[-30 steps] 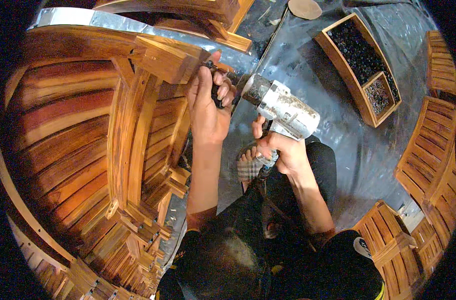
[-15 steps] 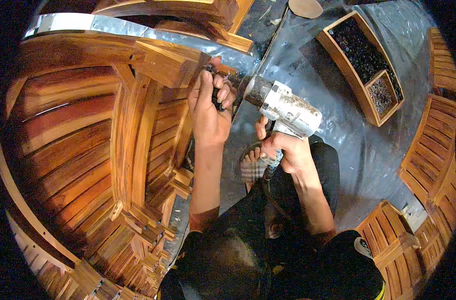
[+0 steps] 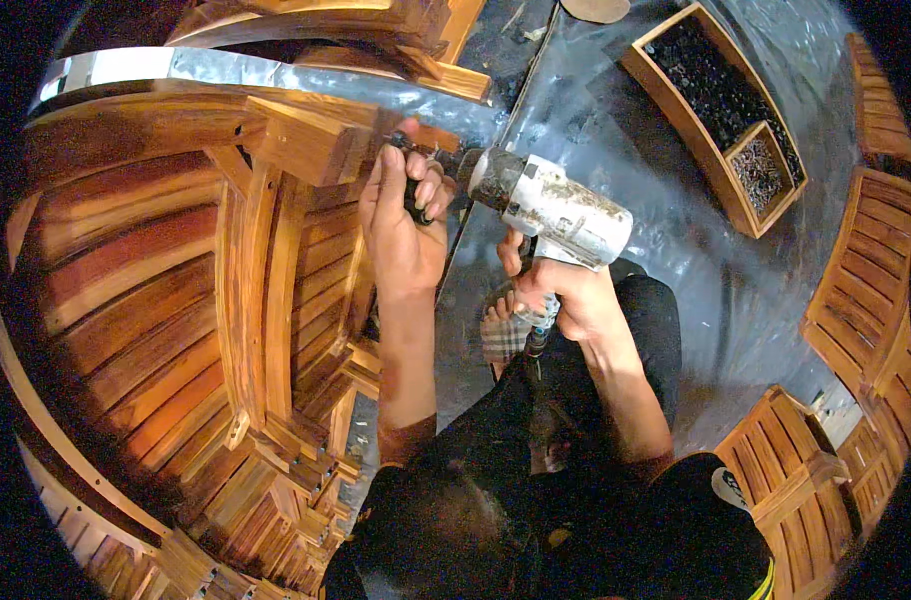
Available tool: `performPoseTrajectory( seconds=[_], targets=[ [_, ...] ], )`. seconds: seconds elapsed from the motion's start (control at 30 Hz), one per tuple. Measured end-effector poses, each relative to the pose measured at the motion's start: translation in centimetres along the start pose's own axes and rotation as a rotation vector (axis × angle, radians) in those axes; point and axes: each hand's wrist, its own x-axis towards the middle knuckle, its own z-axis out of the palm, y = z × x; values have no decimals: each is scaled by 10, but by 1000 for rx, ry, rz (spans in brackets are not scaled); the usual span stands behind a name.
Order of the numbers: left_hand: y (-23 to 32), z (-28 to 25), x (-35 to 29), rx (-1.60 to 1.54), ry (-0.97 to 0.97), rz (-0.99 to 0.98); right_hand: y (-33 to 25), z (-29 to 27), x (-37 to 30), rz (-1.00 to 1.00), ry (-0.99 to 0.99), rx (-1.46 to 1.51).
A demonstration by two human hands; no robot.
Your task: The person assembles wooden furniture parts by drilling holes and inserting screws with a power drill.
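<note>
My right hand (image 3: 568, 290) is closed around the handle of a worn white pneumatic impact wrench (image 3: 574, 215), with an air hose fitting at the grip's lower end. The wrench's dark nose points left, toward my left hand (image 3: 408, 235). That hand is closed, thumb and fingers pinching small black parts (image 3: 416, 200) beside the tool's tip; their exact kind is hard to make out. Both are right by the end of a thick wooden block (image 3: 311, 140) on a slatted wooden furniture frame (image 3: 266, 280). My fingers partly cover the contact between tip and wood.
A wooden box (image 3: 666, 110) of black pieces, with a small compartment of metal fasteners (image 3: 758, 178), lies at the upper right on a grey plastic-covered surface (image 3: 596, 110). Slatted wooden pieces (image 3: 861, 280) line the right edge. More slatted furniture fills the left.
The view has shifted slightly, moving the scene a little in the picture. Both hands keep their hold, and the wrench stays near the wooden block's end.
</note>
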Motion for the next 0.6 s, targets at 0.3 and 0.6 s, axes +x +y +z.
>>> performPoseTrajectory(
  seconds=[0.3, 0.6],
  targets=[
    [-12, -32, -39, -99, 40, -215, -2, 2, 1, 28, 71, -48],
    [-44, -78, -87, -95, 173, -444, -4, -2, 4, 38, 88, -105]
  ],
)
